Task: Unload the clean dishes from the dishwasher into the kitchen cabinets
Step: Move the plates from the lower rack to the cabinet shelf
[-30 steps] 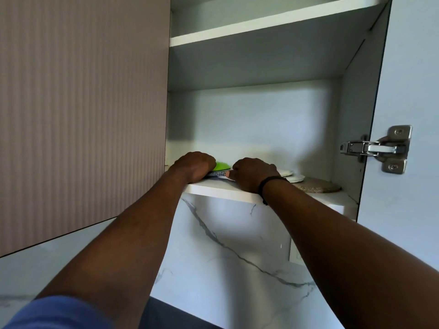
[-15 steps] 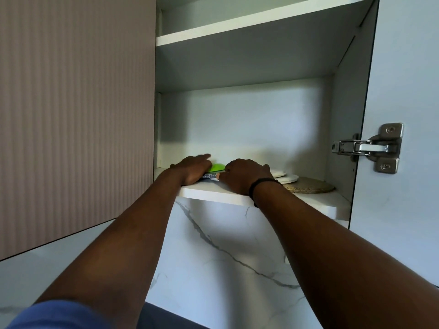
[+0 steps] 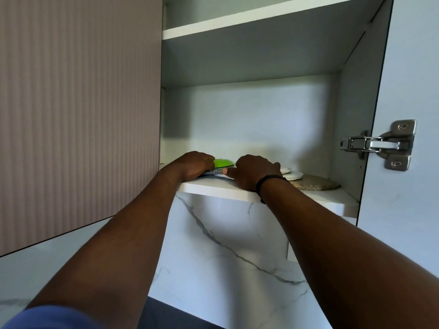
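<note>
On cabinet shelf (image 3: 213, 189), both hands (image 3: 255, 170) gripping green dish (image 3: 222, 163), stacked plates (image 3: 293, 175) beside.

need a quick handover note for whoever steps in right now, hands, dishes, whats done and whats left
Left hand: resting closed on the left edge of the dish stack on the bottom cabinet shelf.
Right hand: curled at the stack's right side; whether it grips is unclear.
Dishes: green plate on top of a speckled grey dish, near the shelf's front edge. White plates and a tan round mat sit to the right.
Done: this stack is on the shelf.
Left: settle it, let go. The dishwasher is out of view, so the remaining load is unknown.
</note>
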